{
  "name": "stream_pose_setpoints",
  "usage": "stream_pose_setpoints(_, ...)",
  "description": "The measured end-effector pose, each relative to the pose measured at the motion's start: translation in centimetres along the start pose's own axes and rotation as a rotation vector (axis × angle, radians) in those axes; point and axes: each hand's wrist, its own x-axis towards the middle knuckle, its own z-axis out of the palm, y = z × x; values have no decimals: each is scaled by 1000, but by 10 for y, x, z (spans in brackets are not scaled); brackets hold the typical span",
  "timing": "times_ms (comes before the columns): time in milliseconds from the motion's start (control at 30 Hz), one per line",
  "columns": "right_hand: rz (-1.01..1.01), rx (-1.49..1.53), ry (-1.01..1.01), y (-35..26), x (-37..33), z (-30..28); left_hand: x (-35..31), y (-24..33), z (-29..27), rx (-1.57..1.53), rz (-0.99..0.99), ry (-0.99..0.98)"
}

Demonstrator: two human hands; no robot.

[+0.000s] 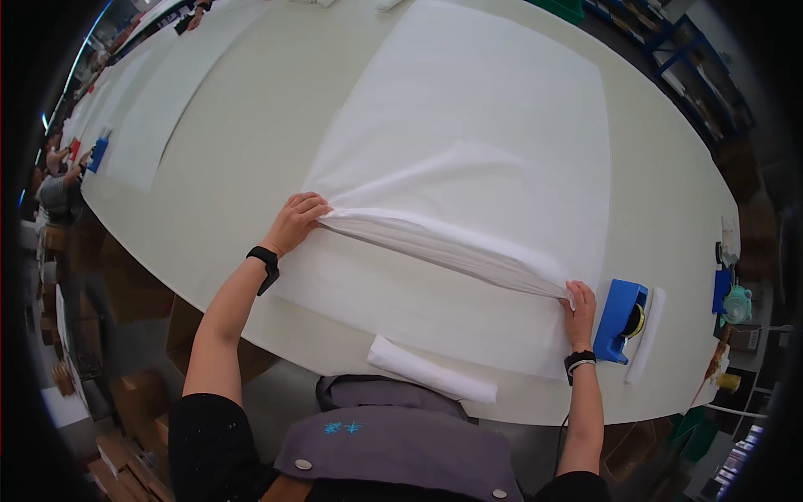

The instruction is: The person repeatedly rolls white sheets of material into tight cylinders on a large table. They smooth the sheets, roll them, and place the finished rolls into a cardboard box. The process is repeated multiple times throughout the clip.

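A large white sheet of thin fabric (493, 100) lies over the table, its near edge gathered into folds and lifted a little. My left hand (299, 219) pinches the left end of that edge. At the right end, my right hand (578, 305) grips the same edge, closer to me. Between the hands the edge hangs in a slack, creased band. Under it lies a flat white sheet (418, 314) that reaches toward the table's near side. A rolled white piece (431, 370) rests at the near edge, in front of my body.
A blue tape dispenser (620, 322) stands right of my right hand, with a narrow white roll (647, 335) beside it. The pale table (242, 125) curves away; other people work at its far left. A teal device (737, 304) sits past the right edge.
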Motion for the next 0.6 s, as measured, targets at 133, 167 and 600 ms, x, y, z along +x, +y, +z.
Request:
stream_pose_setpoints(133,118,262,-76,47,12,6,13,-2,13,-211,-293,77)
stream_pose_setpoints(167,148,341,-92,57,15,8,19,-4,15,-144,-302,70)
stream_pose_setpoints(600,81,-251,218,8,31,18,43,11,14,-20,-300,270)
